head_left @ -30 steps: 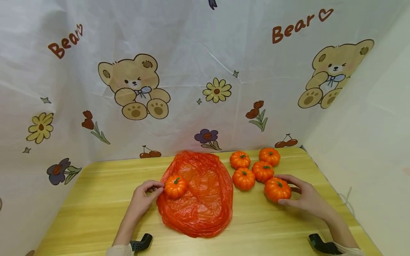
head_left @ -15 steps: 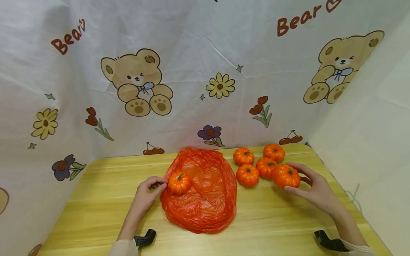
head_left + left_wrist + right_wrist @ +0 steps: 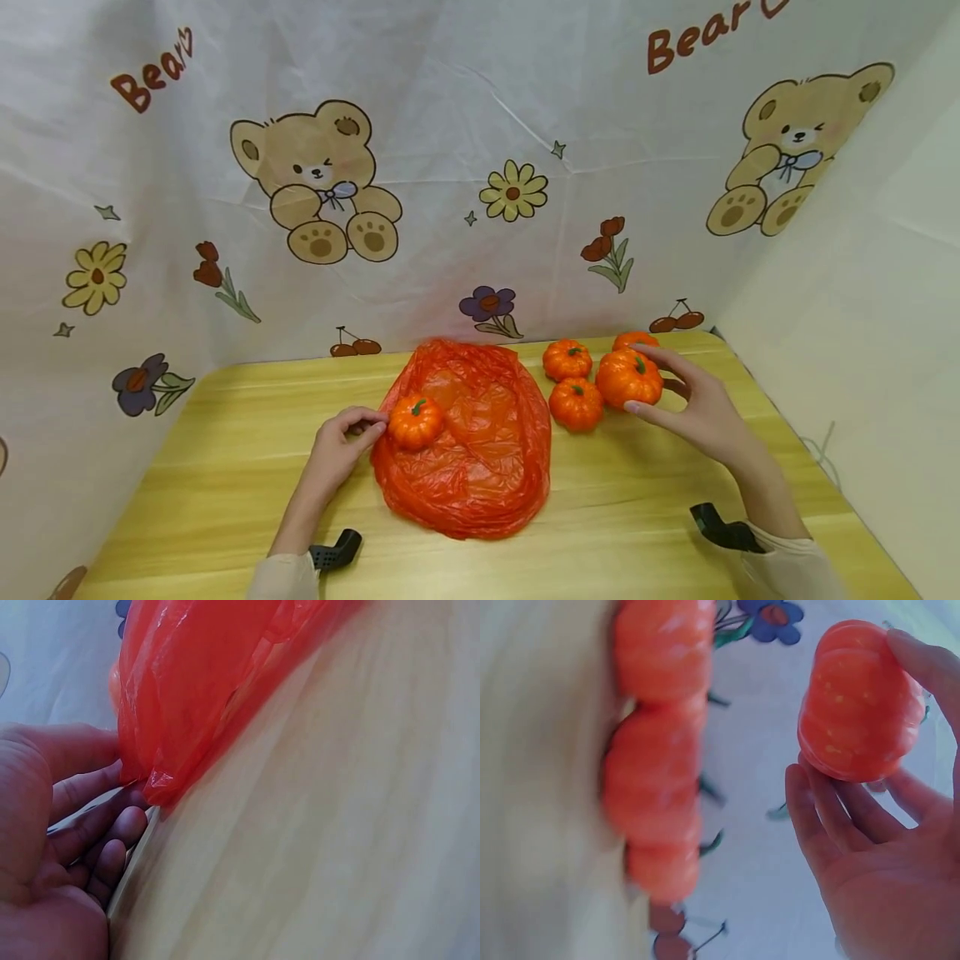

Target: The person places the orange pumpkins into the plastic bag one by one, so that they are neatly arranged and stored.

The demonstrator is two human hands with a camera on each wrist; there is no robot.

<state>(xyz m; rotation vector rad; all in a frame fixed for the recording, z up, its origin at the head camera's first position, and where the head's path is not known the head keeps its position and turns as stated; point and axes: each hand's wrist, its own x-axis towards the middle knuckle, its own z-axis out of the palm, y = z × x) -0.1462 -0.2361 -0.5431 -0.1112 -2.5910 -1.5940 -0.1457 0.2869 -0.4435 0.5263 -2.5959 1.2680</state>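
Observation:
A red plastic bag (image 3: 491, 479) lies spread on the table, its crumpled rim forming a ring. One small orange pumpkin (image 3: 415, 422) with a green stem sits inside that rim at the left. My left hand (image 3: 339, 443) pinches the bag's left edge beside this pumpkin; the left wrist view shows the fingertips at a gathered red corner (image 3: 161, 784). Between thumb and fingers, my right hand (image 3: 705, 414) holds another pumpkin (image 3: 628, 380) off the table. Around it stand more pumpkins, at the back (image 3: 567, 360), in front (image 3: 576, 405) and partly hidden behind (image 3: 635, 340).
The wooden table (image 3: 247, 450) ends at a white cloth (image 3: 435, 125) printed with bears and flowers. A pale wall (image 3: 885, 350) rises along the right side, with a thin cord (image 3: 823, 454) near the table edge. Black wrist devices (image 3: 337, 550) hang at both sleeves.
My right hand has lifted its pumpkin from the table and carried it up and leftward, over the other pumpkins. The left hand stays at the bag's edge. The head view has shifted slightly.

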